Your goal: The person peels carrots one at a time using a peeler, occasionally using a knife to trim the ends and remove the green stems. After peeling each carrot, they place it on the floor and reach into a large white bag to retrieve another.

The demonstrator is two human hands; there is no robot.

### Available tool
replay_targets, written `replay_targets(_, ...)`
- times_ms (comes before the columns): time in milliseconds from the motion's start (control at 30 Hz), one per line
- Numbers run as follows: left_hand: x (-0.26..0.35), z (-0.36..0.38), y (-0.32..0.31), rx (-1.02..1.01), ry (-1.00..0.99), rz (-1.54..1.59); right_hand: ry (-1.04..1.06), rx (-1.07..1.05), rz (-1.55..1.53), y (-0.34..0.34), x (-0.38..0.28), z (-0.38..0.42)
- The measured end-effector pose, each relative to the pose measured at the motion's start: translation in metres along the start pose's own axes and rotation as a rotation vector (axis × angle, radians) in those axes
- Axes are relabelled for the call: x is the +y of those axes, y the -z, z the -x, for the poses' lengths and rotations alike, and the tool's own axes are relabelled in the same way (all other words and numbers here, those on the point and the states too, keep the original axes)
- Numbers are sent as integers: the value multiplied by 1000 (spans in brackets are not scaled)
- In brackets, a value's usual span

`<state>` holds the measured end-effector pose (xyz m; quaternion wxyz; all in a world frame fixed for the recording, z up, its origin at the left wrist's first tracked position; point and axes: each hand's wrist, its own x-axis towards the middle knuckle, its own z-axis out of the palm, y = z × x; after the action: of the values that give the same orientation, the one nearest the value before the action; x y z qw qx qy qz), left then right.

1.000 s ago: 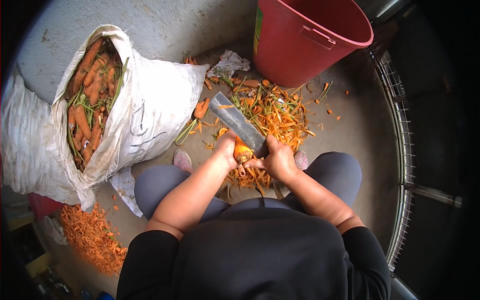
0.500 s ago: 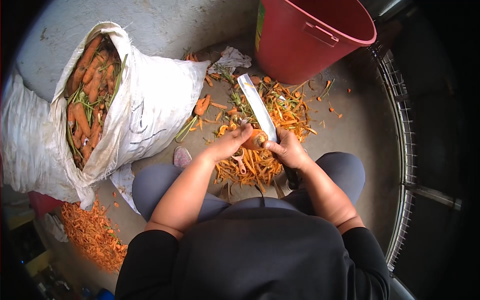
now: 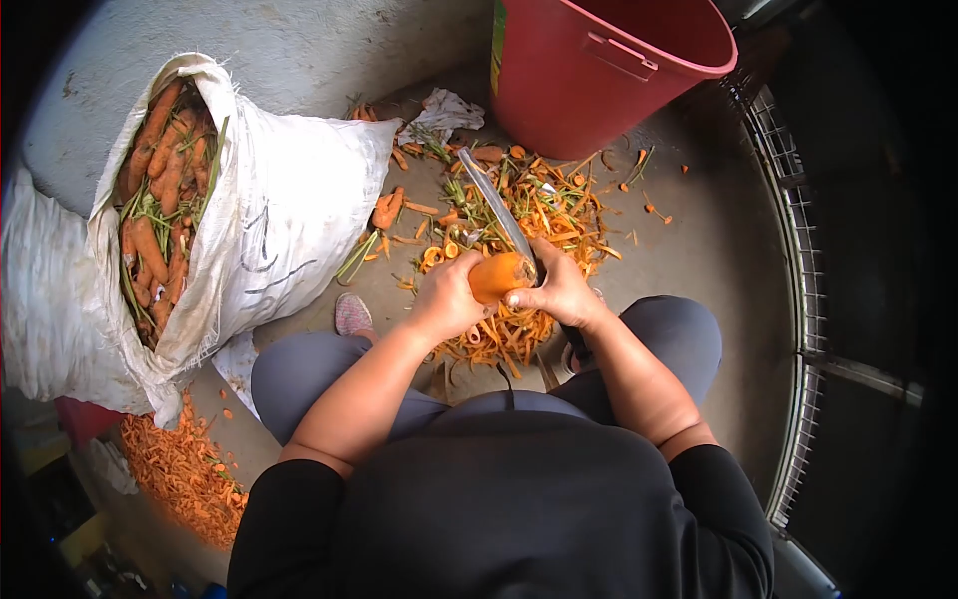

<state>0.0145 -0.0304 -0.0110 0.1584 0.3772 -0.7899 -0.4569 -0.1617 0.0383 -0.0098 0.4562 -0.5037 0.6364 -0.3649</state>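
My left hand point(image 3: 449, 298) is wrapped round a thick orange carrot point(image 3: 496, 279) whose cut end points right. My right hand point(image 3: 564, 290) grips a long knife point(image 3: 496, 203) near the base of its blade, with the thumb by the carrot's end. The blade reaches up and to the left, seen nearly edge-on, and its dark handle hangs below the hand. Beneath both hands lies a heap of carrot peelings point(image 3: 514, 334) on the floor. A pink peeler point(image 3: 473, 334) rests partly hidden among them.
To the left stands an open white sack point(image 3: 309, 190) filled with carrots point(image 3: 165, 190). A red bin point(image 3: 589, 90) is beyond the peelings. More shredded peel point(image 3: 185, 479) lies at lower left, and a wire grille point(image 3: 803, 260) runs along the right side.
The knife blade has turned from showing its flat side to nearly edge-on. The carrot has swung so more of its length shows, and my left fingers have closed round it.
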Motion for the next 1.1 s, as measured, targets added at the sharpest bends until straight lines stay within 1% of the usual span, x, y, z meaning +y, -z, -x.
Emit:
replay_targets(133, 0, 1, 0, 20, -40, -48, -15, 36, 179, 0, -12, 4)
replay_targets(233, 1, 1, 1, -37, -14, -9, -28, 40, 277, 1, -15, 7)
replay_targets(333, -11, 0, 1, -169, 19, 14, -44, 21, 344, 2, -16, 8)
replay_targets(433, -31, -3, 2, -429, 128, 292, -35, -7, 326, -1, -10, 9)
replay_targets(533, -39, -6, 7, -585, 144, 270, -31, -33, 251, -5, -9, 9)
replay_targets(600, -33, -3, 5, -484, 176, 285, -34, -32, 177, -6, -3, 9)
replay_targets(633, -28, -1, 2, -433, 189, 291, -24, -32, 188, -4, -2, 8)
replay_targets(733, -22, 5, -10, -198, 151, 138, -19, -21, 203, -1, -3, 7)
replay_targets(833, -12, 9, -18, 107, 46, -123, -59, 20, 176, -5, -8, 7)
replay_targets(933, -5, 10, -20, 208, 128, -284, -64, 50, 72, -10, -6, 6)
replay_targets(1000, 0, 5, -7, -58, 125, -194, -36, 32, -54, -8, -4, 4)
replay_targets(1033, -2, 0, 1, -193, 123, -147, 19, -19, -34, -8, 0, 4)
replay_targets(1067, -22, -4, 7, -480, 32, 200, 73, -70, -15, -9, 6, 5)
replay_targets(1100, -32, -5, 9, -736, 197, 471, 127, -124, 6, -8, 4, 5)
